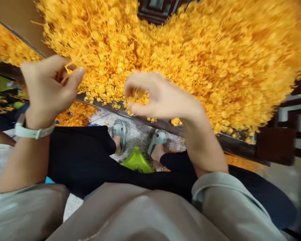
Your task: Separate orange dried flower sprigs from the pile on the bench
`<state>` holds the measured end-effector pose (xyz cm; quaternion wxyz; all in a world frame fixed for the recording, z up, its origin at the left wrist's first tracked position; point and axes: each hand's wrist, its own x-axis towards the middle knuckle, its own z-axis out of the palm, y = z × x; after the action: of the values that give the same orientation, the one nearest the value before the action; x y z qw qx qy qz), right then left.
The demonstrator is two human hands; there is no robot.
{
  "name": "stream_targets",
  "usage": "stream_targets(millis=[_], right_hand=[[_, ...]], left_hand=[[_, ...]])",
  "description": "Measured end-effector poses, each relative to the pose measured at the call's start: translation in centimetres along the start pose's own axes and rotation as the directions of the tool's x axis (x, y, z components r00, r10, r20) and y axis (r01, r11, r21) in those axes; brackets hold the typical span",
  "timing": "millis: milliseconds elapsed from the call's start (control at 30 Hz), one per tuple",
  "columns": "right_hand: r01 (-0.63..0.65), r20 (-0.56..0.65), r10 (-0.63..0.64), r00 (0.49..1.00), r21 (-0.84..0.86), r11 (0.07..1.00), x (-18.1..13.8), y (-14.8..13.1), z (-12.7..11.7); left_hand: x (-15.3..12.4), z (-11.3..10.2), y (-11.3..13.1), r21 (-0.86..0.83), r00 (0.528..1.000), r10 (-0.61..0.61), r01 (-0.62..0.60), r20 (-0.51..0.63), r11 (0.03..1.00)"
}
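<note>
A large heap of small bright orange pieces (190,57), each a little rounded head with thin curly strands, covers the dark wooden table before me. My left hand (50,88), with a pale band on its wrist, is raised over the near left edge of the heap. Its fingers are curled around several thin orange strands (69,67) that poke out beside the thumb. My right hand (150,95), slightly blurred, hovers above the near edge of the pile. Its thumb and forefinger curve apart in a C shape, with nothing visible between them.
Loose orange bits lie along the dark table edge (163,125) and on the speckled floor (137,129). A green plastic stool (136,160) shows between my legs. Dark wooden slatted furniture (276,144) stands at right. Another person's arm (0,135) is at far left.
</note>
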<state>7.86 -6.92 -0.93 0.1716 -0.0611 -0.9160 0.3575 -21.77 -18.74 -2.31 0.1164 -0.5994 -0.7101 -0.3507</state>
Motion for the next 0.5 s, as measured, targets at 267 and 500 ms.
stream_targets(millis=[267, 500], right_hand=[[-0.211, -0.393, 0.052, 0.918, -0.372, 0.904, -0.3, -0.8, -9.7], [-0.086, 0.164, 0.153, 0.975, -0.356, 0.930, -3.0, -4.2, -7.4]], left_hand=[[0.5, 0.4, 3.7, -0.081, 0.961, 0.257, -0.250, 0.104, 0.965], [-0.5, 2.5, 11.8, -0.577, 0.833, 0.438, -0.184, 0.339, 0.796]])
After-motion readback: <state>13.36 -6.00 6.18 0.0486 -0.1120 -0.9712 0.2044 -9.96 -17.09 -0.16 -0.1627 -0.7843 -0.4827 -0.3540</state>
